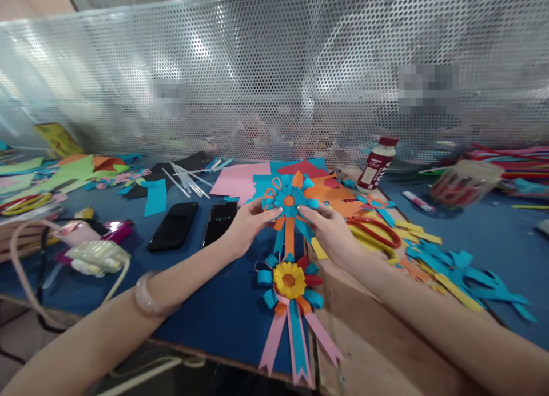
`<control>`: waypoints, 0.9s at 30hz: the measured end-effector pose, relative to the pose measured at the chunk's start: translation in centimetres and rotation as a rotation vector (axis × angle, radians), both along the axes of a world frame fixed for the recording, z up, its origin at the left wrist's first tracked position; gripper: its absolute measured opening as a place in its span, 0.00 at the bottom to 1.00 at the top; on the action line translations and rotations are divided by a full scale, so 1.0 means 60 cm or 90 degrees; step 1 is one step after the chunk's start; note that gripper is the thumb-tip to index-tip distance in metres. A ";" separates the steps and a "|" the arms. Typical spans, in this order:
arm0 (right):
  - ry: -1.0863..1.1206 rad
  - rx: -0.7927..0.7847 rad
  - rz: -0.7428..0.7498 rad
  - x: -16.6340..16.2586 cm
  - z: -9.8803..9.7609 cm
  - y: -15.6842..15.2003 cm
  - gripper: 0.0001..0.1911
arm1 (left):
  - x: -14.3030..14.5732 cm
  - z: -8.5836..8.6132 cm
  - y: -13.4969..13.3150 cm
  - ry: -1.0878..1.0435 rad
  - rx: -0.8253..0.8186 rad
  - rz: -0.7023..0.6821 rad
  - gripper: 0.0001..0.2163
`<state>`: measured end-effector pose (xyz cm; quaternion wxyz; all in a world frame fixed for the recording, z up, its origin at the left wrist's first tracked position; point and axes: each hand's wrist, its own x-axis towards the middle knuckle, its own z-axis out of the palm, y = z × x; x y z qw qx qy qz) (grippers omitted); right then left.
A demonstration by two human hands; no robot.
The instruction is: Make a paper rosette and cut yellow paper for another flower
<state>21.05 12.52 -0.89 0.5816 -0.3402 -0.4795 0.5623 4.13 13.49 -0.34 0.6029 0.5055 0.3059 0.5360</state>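
Observation:
Between my two hands is a blue and orange paper rosette (289,200), its orange and blue paper tails hanging below. My left hand (253,222) pinches its left edge between thumb and fingers. At its right edge, my right hand (330,227) grips it in the same way. Just below, on the table, lies a second rosette (290,279) with a yellow centre, blue loops and pink and blue tails. Red- and yellow-handled scissors (377,236) rest beside my right wrist, partly hidden by it.
Two phones, one a black phone (174,226), lie left of the rosettes. Coloured paper sheets (240,182) are spread behind. A bottle (377,164), a clear tub (465,183) and blue paper strips (467,270) are on the right. Glue guns with cords (98,256) lie left. A perforated metal screen (274,70) stands behind.

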 end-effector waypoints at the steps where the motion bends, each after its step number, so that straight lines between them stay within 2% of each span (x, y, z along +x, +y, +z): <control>1: -0.002 0.012 0.003 -0.001 0.001 -0.001 0.13 | 0.000 -0.001 0.000 0.013 0.009 0.005 0.10; 4: -0.015 0.038 -0.015 -0.005 0.005 -0.007 0.14 | 0.001 -0.003 -0.002 0.042 0.040 0.010 0.11; 8: -0.002 0.008 -0.059 -0.005 0.009 -0.015 0.12 | 0.003 -0.005 -0.005 0.050 0.064 0.008 0.11; 13: 0.066 -0.022 -0.024 -0.004 0.012 -0.015 0.13 | 0.004 -0.006 -0.005 0.062 0.075 0.016 0.11; 21: 0.002 0.012 -0.067 -0.005 0.012 -0.018 0.12 | 0.004 0.001 -0.013 0.107 0.104 0.009 0.10; 27: 0.038 -0.039 -0.040 -0.005 0.022 -0.020 0.10 | 0.003 -0.001 -0.010 0.061 0.093 -0.013 0.11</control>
